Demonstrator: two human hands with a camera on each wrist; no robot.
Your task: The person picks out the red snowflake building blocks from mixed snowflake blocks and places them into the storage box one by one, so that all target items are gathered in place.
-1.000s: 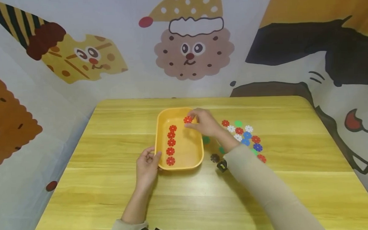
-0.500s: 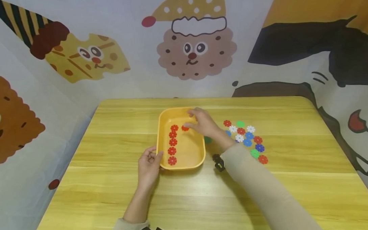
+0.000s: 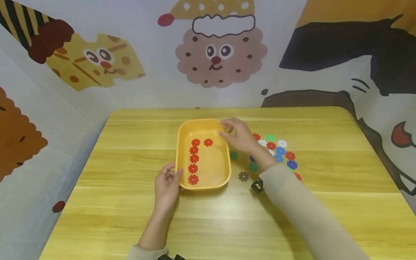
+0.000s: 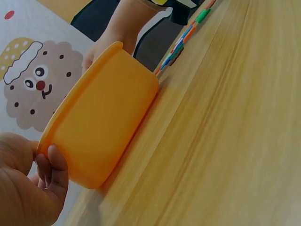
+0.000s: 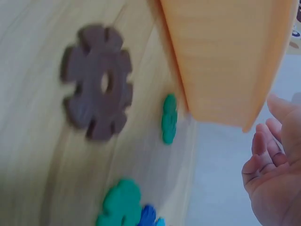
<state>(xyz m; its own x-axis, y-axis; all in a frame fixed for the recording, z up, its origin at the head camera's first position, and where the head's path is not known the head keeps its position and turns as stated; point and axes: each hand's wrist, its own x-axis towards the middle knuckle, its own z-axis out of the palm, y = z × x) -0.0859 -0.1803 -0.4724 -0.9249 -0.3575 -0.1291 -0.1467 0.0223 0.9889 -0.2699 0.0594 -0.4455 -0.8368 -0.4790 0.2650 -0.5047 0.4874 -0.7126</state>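
A yellow plastic tray [image 3: 206, 185] stands on the wooden table. My left hand [image 3: 167, 187] pinches its rim at the near left, thumb on the inner side and fingers outside, as the left wrist view also shows [image 4: 28, 179]. Inside the tray, several red snowflake discs [image 3: 194, 158] form a column along the left. Another red snowflake disc [image 3: 208, 142] lies flat to the right of the column's far end. My right hand [image 3: 240, 134] hovers by the tray's far right rim, fingers loosely bent and holding nothing; in the right wrist view its fingertips are close to the rim.
Right of the tray, snowflake discs in red, white, blue and green lie scattered, partly under my right forearm. A brown disc [image 3: 243, 176] and a green disc [image 3: 233, 155] lie nearest the tray. A cartoon-printed cloth [image 3: 151, 90] hangs behind the table [image 3: 211, 229].
My right hand has set a red snowflake disc down in the tray, let it go and drawn back right to the rim. My left hand keeps its place on the tray.
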